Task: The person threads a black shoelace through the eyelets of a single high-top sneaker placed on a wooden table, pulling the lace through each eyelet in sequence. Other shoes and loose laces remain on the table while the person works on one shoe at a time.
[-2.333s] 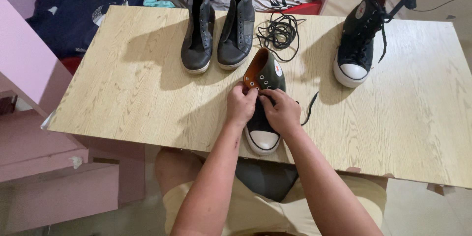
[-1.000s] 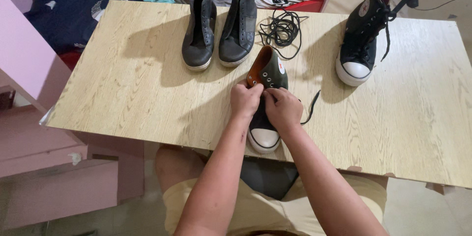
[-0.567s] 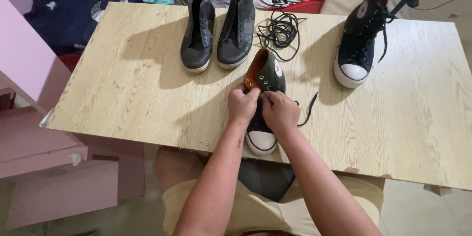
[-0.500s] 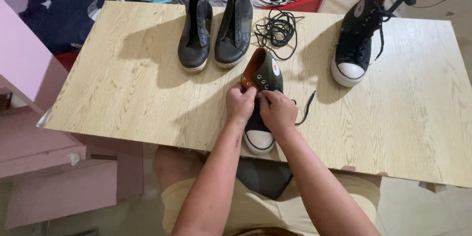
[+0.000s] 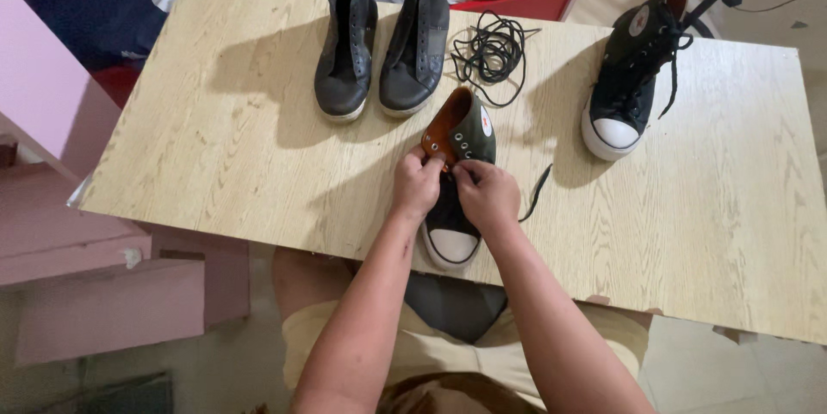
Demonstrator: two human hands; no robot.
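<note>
- Since the earlier frames, our two hands are hardly shifting on the green high-top sneaker [image 5: 465, 143]; only the head view is drifting, so the tabletop [image 5: 215, 138] is sitting a little lower and the shoe's toe is now hanging at the near edge.
- We are pinching with our left hand [image 5: 416, 186] at the eyelet row near the orange lining, fingers closed narrow on the shoe's upper.
- We are closing our right hand [image 5: 488, 194] beside it over the tongue, apparently gripping the black lace [image 5: 536, 192], whose free end is trailing off to the right.
- We are judging the lacing as partly done: the upper eyelets are showing bare, and the lower rows are hidden under our hands.
- We are seeing a laced black high-top [image 5: 629, 87] standing far right, a pair of grey boots [image 5: 379, 43] without laces far left, and a loose coil of black laces [image 5: 493, 50] between them, untouched.
</note>
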